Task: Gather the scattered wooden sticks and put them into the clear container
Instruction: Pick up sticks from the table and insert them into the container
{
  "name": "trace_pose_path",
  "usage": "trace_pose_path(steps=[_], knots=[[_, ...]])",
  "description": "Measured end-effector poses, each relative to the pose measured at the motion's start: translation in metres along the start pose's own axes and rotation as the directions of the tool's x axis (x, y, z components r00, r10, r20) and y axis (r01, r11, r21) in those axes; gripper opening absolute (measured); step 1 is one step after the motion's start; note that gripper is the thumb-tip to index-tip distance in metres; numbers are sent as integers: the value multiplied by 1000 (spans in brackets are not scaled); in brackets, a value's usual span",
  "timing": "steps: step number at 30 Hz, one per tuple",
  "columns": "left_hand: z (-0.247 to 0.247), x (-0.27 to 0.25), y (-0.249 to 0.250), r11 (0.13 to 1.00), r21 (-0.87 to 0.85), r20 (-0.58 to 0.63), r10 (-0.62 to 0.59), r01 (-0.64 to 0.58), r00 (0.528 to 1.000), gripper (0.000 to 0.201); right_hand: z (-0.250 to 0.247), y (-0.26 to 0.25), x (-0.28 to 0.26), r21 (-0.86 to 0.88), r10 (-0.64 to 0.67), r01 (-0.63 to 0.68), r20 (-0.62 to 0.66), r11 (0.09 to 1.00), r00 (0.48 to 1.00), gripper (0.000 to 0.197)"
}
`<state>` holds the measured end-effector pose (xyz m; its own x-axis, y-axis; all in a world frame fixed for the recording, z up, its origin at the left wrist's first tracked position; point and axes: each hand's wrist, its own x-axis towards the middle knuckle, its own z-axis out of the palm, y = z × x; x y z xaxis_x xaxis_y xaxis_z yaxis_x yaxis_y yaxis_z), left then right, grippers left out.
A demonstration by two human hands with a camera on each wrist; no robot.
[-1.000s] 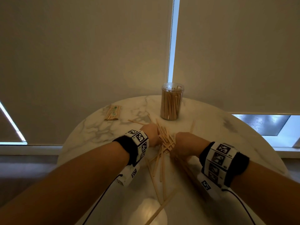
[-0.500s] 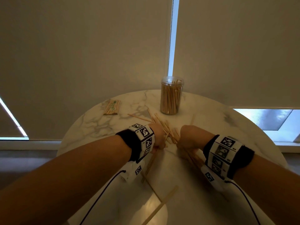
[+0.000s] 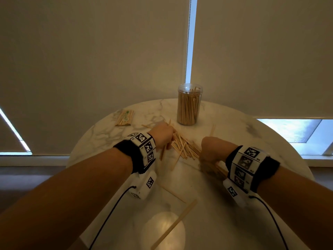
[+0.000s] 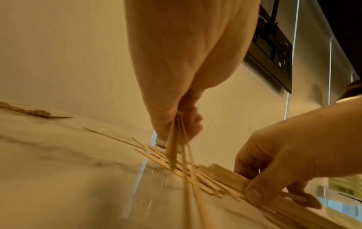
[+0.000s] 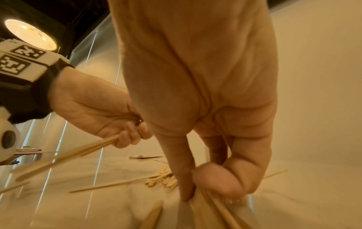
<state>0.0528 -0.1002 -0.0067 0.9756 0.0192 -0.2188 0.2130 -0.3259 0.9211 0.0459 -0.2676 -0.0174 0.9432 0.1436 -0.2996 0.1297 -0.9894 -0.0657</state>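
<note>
Both hands are down on the round marble surface (image 3: 234, 204), one on each side of a pile of sticks (image 3: 183, 147). The pile lies flat in the middle, between the two hands and just in front of the jar (image 3: 188, 105).

The left hand (image 3: 163, 135) has its grip closed on a few thin sticks (image 4: 176, 148). Its fingers are curled round them, and the sticks hang down out of the fist toward the pile. The left wrist view shows this best.

The right hand (image 3: 211, 149) also has its grip closed on sticks. Its thumb and fingers pinch a flat bunch (image 4: 231, 175) at the right edge of the pile, low on the surface.

The jar is clear and stands upright at the far side of the surface, a little way behind the hands. It is already packed with sticks that stand on end.

More sticks lie apart from the pile. One long stick (image 3: 175, 224) lies near the front edge, and a thin one (image 3: 172, 193) lies just behind it. Another (image 3: 212, 129) lies right of the jar.

A small pack (image 3: 125, 117) lies flat on the far left, well apart from the pile.
</note>
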Motion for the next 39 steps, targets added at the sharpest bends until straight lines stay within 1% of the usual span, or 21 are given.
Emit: trace_pose_path(steps=[1,3,5,8,9,11,14,17,19,20,22,23,24,27,29,30,33,34,36,37,39], knots=[[-1,0,1,999,-27,-17,17,-17,1000,22,0,1,1,0,7,-7,-4,1000,1000,27],[-1,0,2,997,-72,-35,13,-15,999,18,1,3,2,3,14,-13,-34,1000,999,23],[-1,-2,3,996,-84,-40,3,-6,999,17,3,7,3,17,36,-35,-61,999,997,12],[-1,-1,2,998,-62,-54,5,-9,999,15,0,13,1,104,65,-54,-104,993,992,10],[-2,0,1,998,-63,-57,12,-15,998,15,-3,15,0,139,62,-45,-124,989,990,15],[-3,2,1,998,-51,-69,36,-40,997,25,-11,18,-4,221,66,-28,-165,975,984,20],[-5,-2,4,997,-5,-83,73,-73,994,46,-25,14,-14,379,74,23,-237,925,969,19],[-3,-7,11,992,28,-64,124,-122,990,61,-38,2,-27,482,34,142,-338,865,941,13],[1,-10,14,984,-21,-33,174,-175,984,71,-42,-12,-33,516,-12,228,-388,826,922,11],[5,-11,16,979,-61,-12,192,-192,981,72,-42,-19,-34,530,-34,265,-406,806,913,11],[11,-11,20,966,-142,39,225,-217,974,64,-41,-33,-32,530,-69,323,-442,784,894,9],[13,-11,21,958,-173,44,238,-227,970,58,-39,-38,-31,517,-80,345,-466,784,881,9],[14,-11,22,954,-181,19,246,-239,969,53,-38,-41,-30,505,-87,364,-490,783,867,9],[8,-8,19,954,-152,-110,244,-259,964,40,-34,-47,-31,492,-138,443,-539,750,831,10],[1,-8,16,947,-175,-175,240,-270,955,34,-31,-50,-31,469,-152,471,-569,747,808,17],[-3,-7,15,945,-189,-203,229,-268,952,33,-30,-50,-31,483,-135,472,-580,737,803,20],[-10,-6,12,933,-241,-271,200,-268,942,31,-29,-49,-33,571,-56,477,-601,668,797,24],[-12,-6,12,929,-252,-286,197,-272,938,31,-29,-48,-32,566,-36,470,-612,677,790,25],[-14,-3,11,920,-281,-280,196,-275,940,30,-32,-46,-29,504,-31,433,-624,748,780,24],[-13,-2,11,910,-310,-266,196,-276,944,29,-34,-46,-29,461,-49,412,-618,786,785,20],[-11,-3,13,876,-395,-245,189,-276,951,26,-36,-48,-30,382,-121,396,-574,835,810,17]])
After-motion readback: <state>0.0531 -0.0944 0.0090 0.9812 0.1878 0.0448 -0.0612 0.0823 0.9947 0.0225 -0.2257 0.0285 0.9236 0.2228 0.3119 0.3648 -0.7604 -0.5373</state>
